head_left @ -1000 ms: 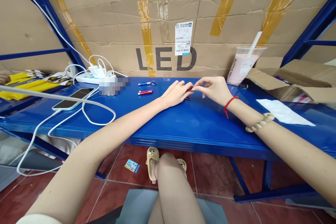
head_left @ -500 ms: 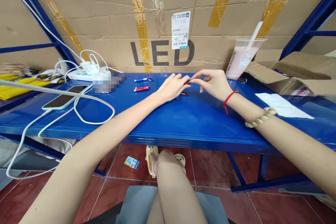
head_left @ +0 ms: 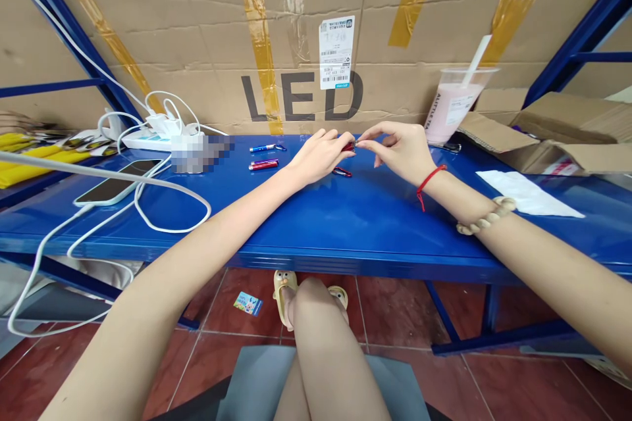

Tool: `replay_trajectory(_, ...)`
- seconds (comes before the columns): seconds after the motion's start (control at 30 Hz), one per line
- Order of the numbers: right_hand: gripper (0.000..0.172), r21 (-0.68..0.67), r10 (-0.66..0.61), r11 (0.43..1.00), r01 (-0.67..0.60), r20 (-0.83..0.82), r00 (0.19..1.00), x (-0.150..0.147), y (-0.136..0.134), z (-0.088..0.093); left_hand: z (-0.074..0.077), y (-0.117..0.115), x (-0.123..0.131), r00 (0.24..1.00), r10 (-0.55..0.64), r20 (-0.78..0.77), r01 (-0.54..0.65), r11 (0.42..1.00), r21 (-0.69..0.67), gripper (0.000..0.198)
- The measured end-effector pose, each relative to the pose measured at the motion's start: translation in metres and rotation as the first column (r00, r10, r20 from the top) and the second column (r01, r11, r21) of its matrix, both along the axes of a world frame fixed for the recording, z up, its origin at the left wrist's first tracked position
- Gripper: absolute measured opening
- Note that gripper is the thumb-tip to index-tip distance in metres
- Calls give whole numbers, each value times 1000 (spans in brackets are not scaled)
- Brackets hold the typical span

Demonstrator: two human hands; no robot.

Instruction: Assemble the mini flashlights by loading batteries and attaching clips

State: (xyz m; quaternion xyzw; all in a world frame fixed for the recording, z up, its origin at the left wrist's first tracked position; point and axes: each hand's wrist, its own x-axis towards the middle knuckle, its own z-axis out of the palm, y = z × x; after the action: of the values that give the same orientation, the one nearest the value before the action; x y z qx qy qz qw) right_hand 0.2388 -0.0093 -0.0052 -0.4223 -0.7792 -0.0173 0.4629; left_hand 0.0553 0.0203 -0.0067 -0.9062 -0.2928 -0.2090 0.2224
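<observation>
Head view, centre of frame: gripping a small red item [head_left: 349, 146] under the curled fingers of the left hand [head_left: 320, 155]; pinching its right end between thumb and forefinger of the right hand [head_left: 401, 145]. Mostly hidden by fingers, so exact type impossible to tell. Probably held two-handed to steady one end while handling the other. Just below, lying on the blue table [head_left: 340, 227]: second red piece [head_left: 342, 172], likely kept within reach. Left of centre, set aside roughly parallel: blue pen-like tube [head_left: 267, 148], red-and-purple tube [head_left: 263, 164].

Versus one second earlier: same grip; shifted slightly up and left in frame; lower red piece more exposed.
</observation>
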Motion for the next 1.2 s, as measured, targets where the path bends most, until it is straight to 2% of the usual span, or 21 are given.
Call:
replay_trajectory(0.2,26,-86,15,996,-14,18,1000,-3,-2,0,-8,-1,3,1000,16,16,-15,996,-91,27)
replay_trajectory(0.4,27,-82,25,996,-23,14,1000,-4,-4,2,-9,-2,4,992,18,122,1,987,-159,25)
replay_trajectory(0.6,26,-64,40,997,-39,19,999,-2,-3,0,-8,-2,5,995,12,98,3,987,-159,24)
replay_trajectory(0.8,31,-51,33,998,-31,33,999,0,1,-2,-8,-2,4,988,31,152,-6,987,-159,20)
replay_trajectory(1.2,31,-51,-20,998,22,33,999,0,0,-1,-5,-4,5,998,18,66,-7,987,-159,24)
